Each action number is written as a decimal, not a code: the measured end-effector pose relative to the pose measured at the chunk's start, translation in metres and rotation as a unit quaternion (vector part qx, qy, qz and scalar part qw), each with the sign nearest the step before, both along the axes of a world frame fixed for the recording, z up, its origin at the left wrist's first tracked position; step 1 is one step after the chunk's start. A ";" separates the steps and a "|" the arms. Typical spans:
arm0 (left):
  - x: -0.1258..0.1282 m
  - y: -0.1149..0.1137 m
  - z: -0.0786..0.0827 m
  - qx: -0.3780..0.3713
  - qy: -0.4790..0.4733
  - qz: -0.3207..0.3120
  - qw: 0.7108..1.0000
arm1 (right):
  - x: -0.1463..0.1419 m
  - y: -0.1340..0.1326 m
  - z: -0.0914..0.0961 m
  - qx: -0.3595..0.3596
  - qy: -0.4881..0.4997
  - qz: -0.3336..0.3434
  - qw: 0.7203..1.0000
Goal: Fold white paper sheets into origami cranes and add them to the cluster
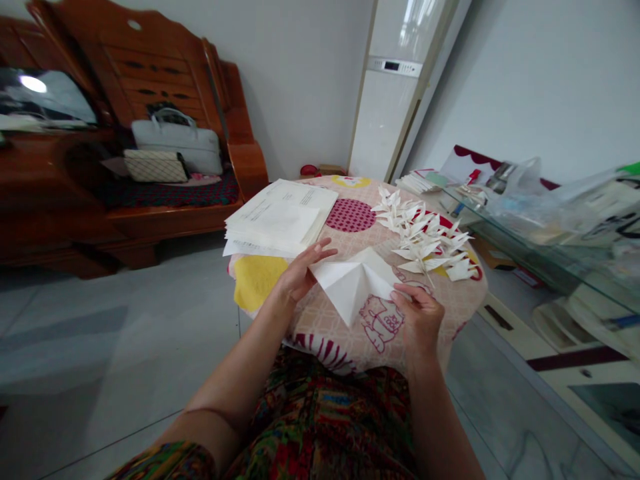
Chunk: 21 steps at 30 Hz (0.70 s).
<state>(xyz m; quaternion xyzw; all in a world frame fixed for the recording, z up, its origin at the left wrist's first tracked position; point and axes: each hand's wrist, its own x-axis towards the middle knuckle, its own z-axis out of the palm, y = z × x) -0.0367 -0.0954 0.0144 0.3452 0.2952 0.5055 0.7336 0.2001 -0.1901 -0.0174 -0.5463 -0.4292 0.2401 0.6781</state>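
A creased white sheet of paper (pixel 350 283) is held up over the near part of a round table, folded partway with a raised ridge in its middle. My left hand (pixel 304 270) grips its left corner, with some fingers stretched out. At the opposite corner, my right hand (pixel 419 312) pinches the paper between thumb and fingers. Beyond my left hand lies a stack of paper (pixel 280 213), its top sheets partly printed. Several folded white paper cranes (pixel 425 233) with pointed tips are heaped on the table's right side.
A patterned cloth (pixel 310 320) covers the table. To the right stands a glass-topped cabinet (pixel 540 247) crowded with plastic bags and papers. A wooden armchair (pixel 245 143) holding a white handbag (pixel 177 141) is at the back left. Behind the table rises a tall white air conditioner (pixel 385 113).
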 end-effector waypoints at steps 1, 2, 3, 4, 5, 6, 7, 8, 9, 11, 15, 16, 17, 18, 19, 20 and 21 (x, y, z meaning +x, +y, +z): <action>0.000 0.001 -0.001 -0.003 -0.007 0.015 1.000 | 0.000 0.000 -0.001 0.003 -0.010 -0.013 1.000; 0.000 0.001 -0.004 -0.007 -0.008 0.028 1.000 | 0.000 -0.001 -0.003 0.005 -0.018 -0.022 1.000; 0.000 0.001 -0.006 -0.010 -0.006 0.042 0.999 | -0.001 -0.001 -0.004 0.004 -0.023 -0.027 0.999; 0.001 0.000 -0.009 -0.011 -0.001 0.057 0.998 | -0.001 -0.002 -0.005 0.001 -0.025 -0.026 0.999; 0.002 -0.002 -0.011 -0.009 0.005 0.072 0.997 | -0.002 -0.002 -0.006 -0.004 -0.027 -0.022 0.999; 0.004 -0.004 -0.014 -0.002 0.014 0.082 0.997 | -0.003 -0.003 -0.007 -0.010 -0.029 -0.016 0.999; 0.005 -0.006 -0.015 0.010 0.030 0.089 0.996 | -0.004 -0.004 -0.008 -0.016 -0.032 -0.010 0.999; 0.007 -0.008 -0.017 0.029 0.051 0.099 0.993 | -0.005 -0.004 -0.009 -0.021 -0.033 -0.006 0.999; 0.009 -0.010 -0.017 0.056 0.078 0.111 0.989 | -0.005 -0.004 -0.010 -0.026 -0.033 -0.005 0.999; 0.011 -0.014 -0.018 0.119 0.142 0.136 0.973 | -0.006 -0.005 -0.011 -0.032 -0.025 -0.004 0.999; 0.013 -0.015 -0.018 0.206 0.228 0.154 0.939 | -0.006 -0.004 -0.013 -0.027 0.008 0.015 0.999; 0.013 -0.015 -0.017 0.214 0.235 0.153 0.936 | -0.005 -0.004 -0.013 -0.023 0.013 0.017 1.000; 0.013 -0.015 -0.017 0.218 0.237 0.153 0.934 | -0.004 -0.003 -0.013 -0.021 0.015 0.017 1.000; 0.013 -0.014 -0.016 0.220 0.238 0.154 0.934 | -0.002 -0.003 -0.013 -0.023 0.014 0.015 1.000; 0.013 -0.014 -0.015 0.220 0.237 0.157 0.933 | 0.000 -0.003 -0.013 -0.028 0.011 0.010 0.999; 0.012 -0.015 -0.014 0.219 0.237 0.159 0.933 | 0.001 -0.002 -0.013 -0.034 0.010 0.005 0.999; 0.012 -0.015 -0.013 0.218 0.238 0.160 0.933 | 0.002 -0.002 -0.013 -0.040 0.009 0.000 0.999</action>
